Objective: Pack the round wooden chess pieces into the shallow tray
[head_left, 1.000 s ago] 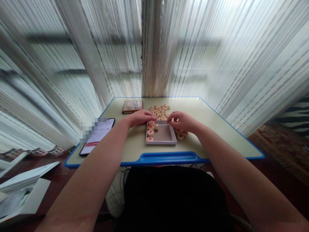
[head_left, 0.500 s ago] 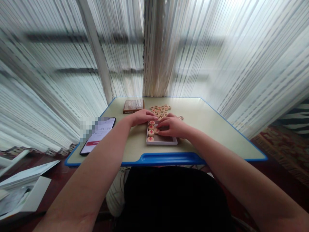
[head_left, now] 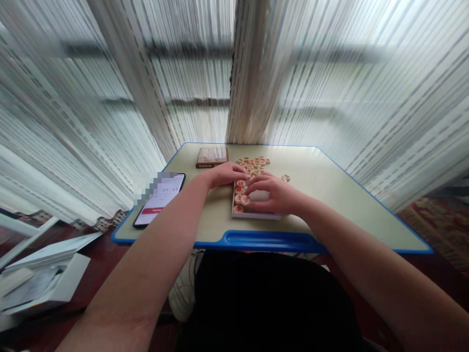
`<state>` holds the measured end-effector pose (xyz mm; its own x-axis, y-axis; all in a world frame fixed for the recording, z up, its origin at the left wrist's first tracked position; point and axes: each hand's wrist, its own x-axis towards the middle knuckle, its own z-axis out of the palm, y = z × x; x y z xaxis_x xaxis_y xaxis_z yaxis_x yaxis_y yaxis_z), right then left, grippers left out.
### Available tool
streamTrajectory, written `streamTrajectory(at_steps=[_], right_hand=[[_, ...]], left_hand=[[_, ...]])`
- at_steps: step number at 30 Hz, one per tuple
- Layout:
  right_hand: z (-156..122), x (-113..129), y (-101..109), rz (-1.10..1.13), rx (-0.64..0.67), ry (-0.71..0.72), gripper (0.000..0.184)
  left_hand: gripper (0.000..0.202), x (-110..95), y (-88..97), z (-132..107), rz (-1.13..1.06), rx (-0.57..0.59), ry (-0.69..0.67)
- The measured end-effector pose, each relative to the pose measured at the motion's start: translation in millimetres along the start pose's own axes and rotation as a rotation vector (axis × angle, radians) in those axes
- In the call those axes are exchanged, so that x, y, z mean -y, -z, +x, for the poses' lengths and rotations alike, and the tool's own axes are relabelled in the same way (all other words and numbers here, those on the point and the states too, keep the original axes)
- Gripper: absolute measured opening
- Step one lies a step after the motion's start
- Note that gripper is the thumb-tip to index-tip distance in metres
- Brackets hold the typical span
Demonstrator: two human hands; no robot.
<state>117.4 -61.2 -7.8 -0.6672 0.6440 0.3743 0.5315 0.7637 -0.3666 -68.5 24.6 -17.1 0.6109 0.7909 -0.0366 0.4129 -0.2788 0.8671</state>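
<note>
A shallow white box (head_left: 256, 215) lies near the front of the table, with several round Chinese chess pieces (head_left: 239, 190) with red characters along its left side. My right hand (head_left: 273, 192) reaches into the box. Its thumb and a finger are on one red-marked Chinese chess piece (head_left: 245, 200), which sits tilted beside the left column. My left hand (head_left: 229, 172) is at the box's far left corner, fingers close together and pointing down; what they hold, if anything, is hidden. Just beyond the fingertips spreads a loose pile of Chinese chess pieces (head_left: 256, 162).
A brown-edged flat box or book (head_left: 211, 157) lies at the back left. A phone (head_left: 159, 198) showing a timer rests at the left edge. One or two pieces (head_left: 286, 178) sit right of the pile. A blue tray groove (head_left: 271, 238) lines the table's front.
The whole view has shifted, so the table appears farther right. The piece at my right hand now sits tilted against the left column. My left hand stays at the box's far corner.
</note>
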Motion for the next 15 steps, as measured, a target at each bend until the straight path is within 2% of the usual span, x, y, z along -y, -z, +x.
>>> streamTrajectory(at_steps=[4, 15], right_hand=[[1.4, 4.8, -6.5, 0.025, 0.018, 0.076, 0.02], [1.5, 1.3, -9.9, 0.052, 0.022, 0.121, 0.022]], left_hand=[[0.033, -1.8, 0.0, -0.4, 0.025, 0.002, -0.005], [0.032, -2.1, 0.2, 0.5, 0.021, 0.008, -0.004]])
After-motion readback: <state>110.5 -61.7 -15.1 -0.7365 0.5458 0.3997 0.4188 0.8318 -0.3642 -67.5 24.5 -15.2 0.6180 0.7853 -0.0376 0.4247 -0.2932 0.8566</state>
